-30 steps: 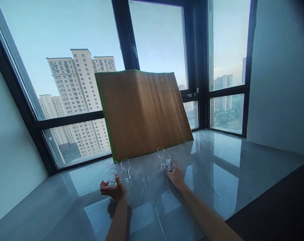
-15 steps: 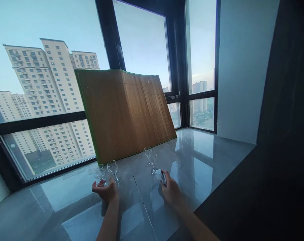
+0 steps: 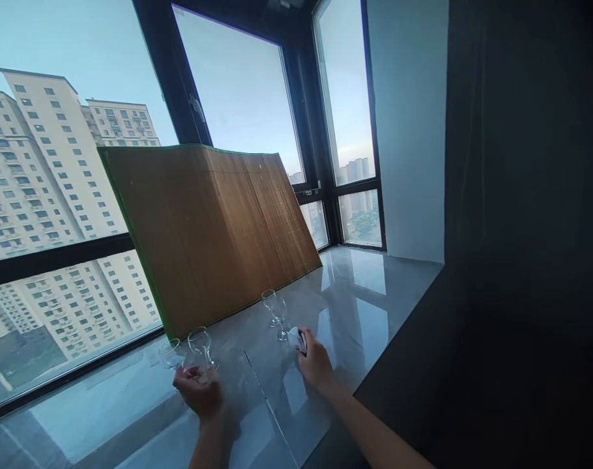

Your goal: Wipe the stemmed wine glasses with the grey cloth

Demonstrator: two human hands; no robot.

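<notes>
My left hand (image 3: 199, 394) is curled with a clear stemmed glass (image 3: 195, 365) in its fingers; the hand hides the glass's lower part. Just beyond it on the ledge stand two more stemmed glasses, one to the left (image 3: 171, 354) and one behind (image 3: 199, 340). My right hand (image 3: 317, 365) is closed around a small crumpled white cloth (image 3: 295, 339), which sticks out past the fingertips. Near that cloth, a stemmed glass (image 3: 280, 314) stands upright, with another stemmed glass (image 3: 268, 301) close behind it.
A brown bamboo mat (image 3: 213, 241) with green edging leans against the window behind the glasses. The glossy grey tiled ledge (image 3: 345, 293) reflects the windows. Dark window frames (image 3: 306, 117) and a pale wall (image 3: 408, 130) bound it. The ledge's front edge drops off into shadow at right.
The view has turned to the right, so everything sits farther left. My left hand has drawn slightly toward me with the glass in it. My right hand stays near the two right-hand glasses.
</notes>
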